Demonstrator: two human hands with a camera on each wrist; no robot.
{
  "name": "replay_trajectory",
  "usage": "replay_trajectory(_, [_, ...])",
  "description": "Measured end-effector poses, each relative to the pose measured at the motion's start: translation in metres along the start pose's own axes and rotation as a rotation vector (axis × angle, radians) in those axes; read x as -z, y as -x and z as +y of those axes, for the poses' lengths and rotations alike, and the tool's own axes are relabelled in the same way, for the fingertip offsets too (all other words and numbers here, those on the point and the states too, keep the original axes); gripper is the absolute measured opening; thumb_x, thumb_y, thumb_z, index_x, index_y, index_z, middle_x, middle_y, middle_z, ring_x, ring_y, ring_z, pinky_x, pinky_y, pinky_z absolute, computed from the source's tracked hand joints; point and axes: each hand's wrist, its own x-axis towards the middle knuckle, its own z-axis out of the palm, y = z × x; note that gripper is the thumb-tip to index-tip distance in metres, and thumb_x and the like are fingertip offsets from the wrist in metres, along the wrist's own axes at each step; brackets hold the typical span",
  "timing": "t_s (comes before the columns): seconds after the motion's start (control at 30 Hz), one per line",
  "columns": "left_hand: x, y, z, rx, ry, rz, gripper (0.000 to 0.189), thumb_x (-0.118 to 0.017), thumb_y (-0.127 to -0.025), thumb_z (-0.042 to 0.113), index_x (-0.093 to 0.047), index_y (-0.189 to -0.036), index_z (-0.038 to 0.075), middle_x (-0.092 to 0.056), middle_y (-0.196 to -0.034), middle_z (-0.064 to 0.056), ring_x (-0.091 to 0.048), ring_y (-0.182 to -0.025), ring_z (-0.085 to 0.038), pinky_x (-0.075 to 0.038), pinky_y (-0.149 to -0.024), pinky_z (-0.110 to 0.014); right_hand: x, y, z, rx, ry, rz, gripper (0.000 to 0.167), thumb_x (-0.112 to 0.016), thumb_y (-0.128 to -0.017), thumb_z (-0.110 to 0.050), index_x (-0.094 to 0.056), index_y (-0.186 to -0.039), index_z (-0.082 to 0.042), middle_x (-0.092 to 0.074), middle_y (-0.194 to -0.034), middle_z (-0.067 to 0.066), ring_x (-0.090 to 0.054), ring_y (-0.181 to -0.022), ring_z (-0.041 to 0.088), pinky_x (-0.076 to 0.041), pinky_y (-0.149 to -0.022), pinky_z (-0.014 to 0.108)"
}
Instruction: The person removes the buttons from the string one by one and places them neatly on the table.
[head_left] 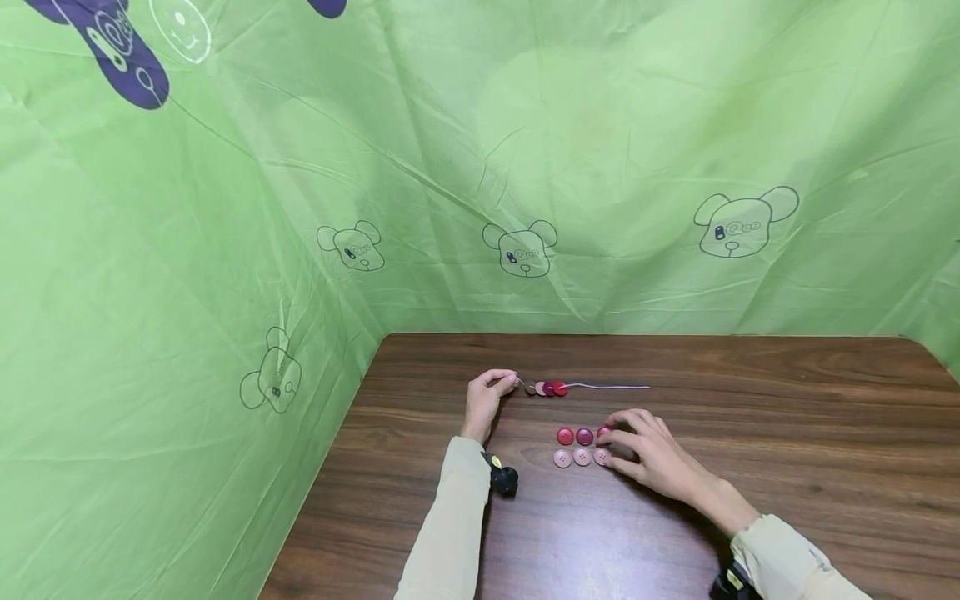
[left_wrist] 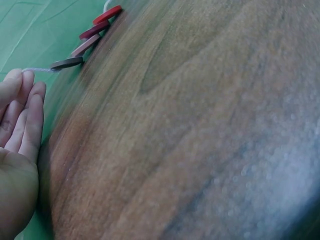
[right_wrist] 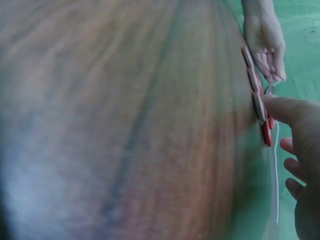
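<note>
Four round red-to-dark buttons (head_left: 551, 389) threaded, left hand (head_left: 483, 404) pinching white string (head_left: 615, 387) — six pink-red buttons (head_left: 582, 457) loose, right hand (head_left: 654, 454), fingers apart.

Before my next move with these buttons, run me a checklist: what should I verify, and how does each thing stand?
1. Left hand secures the thin white string: ok, thumb and fingertips pinch one end.
2. Four round buttons in brown-grey, pink, maroon and red are threaded: ok, overlapping in a line.
3. String's other end is free: ok, it stretches rightward over the brown wood-grain table, no hand on it.
4. Round pale pink loose buttons are lined up: ok, three in the nearer row.
5. Right hand grips a button: not ok, thumb and fingers are apart.
6. Right fingertips touch a button: cannot tell.
</note>
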Motion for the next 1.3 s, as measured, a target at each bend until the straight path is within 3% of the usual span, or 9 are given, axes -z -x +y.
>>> replay_trajectory(0.53, [0.001,0.000,-0.001,0.010,0.006,0.002,0.017,-0.070,-0.086,0.008,-0.071,-0.099,-0.004,-0.074,-0.090,-0.011,-0.070,-0.084,-0.014,-0.057,-0.082,-0.030,0.000,-0.018,0.008,-0.030,-0.008,0.106,0.021,-0.077,-0.079,-0.022,-0.072,-0.099,-0.018,-0.060,-0.115,0.010,-0.049,-0.110,0.029,-0.035,-0.086,0.047])
replay_trajectory(0.87, [0.000,-0.001,-0.002,-0.002,-0.008,0.002,0.018,-0.070,-0.086,0.009,-0.071,-0.098,-0.004,-0.073,-0.092,-0.013,-0.069,-0.083,-0.012,-0.057,-0.080,-0.027,-0.006,-0.040,0.012,-0.070,-0.012,0.117,0.023,-0.077,-0.078,-0.022,-0.071,-0.100,-0.017,-0.060,-0.116,0.010,-0.049,-0.111,0.029,-0.035,-0.083,0.045])
replay_trajectory(1.3, [0.000,-0.004,-0.005,0.005,-0.009,0.003,0.018,-0.071,-0.085,0.011,-0.072,-0.097,-0.002,-0.073,-0.090,-0.011,-0.069,-0.083,-0.013,-0.057,-0.082,-0.030,-0.016,-0.066,0.015,-0.185,-0.074,0.059,0.027,-0.075,-0.081,-0.025,-0.070,-0.106,-0.014,-0.059,-0.119,0.012,-0.047,-0.114,0.034,-0.036,-0.091,0.052])
